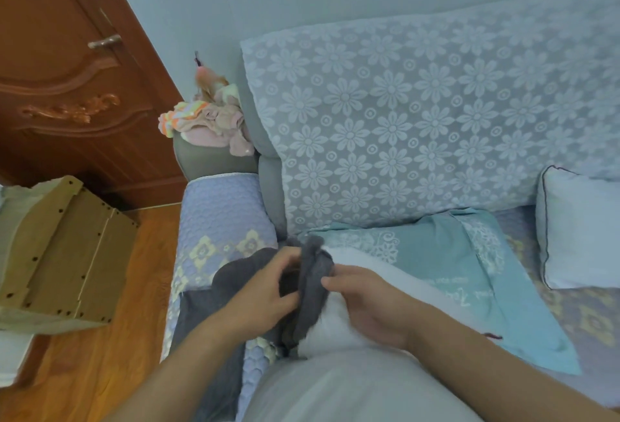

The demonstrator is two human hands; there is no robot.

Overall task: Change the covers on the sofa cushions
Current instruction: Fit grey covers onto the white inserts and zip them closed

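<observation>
A dark grey fuzzy cushion cover [312,282] is bunched at the end of a white cushion insert [375,290] that lies in front of me on the sofa seat. My left hand [265,290] grips the grey cover's opening from the left. My right hand [365,304] pinches the cover's edge and lies over the white insert. Under the insert a teal cover [476,274] with white lace print is spread flat on the seat. A white cushion with dark piping [580,230] leans at the right.
The sofa back carries a floral lace throw [419,126]. A quilted lilac cover lies on the armrest [221,220], with a pile of pink clothes [208,123] behind it. A cardboard box [60,254] stands on the wooden floor, left, before a brown door [67,86].
</observation>
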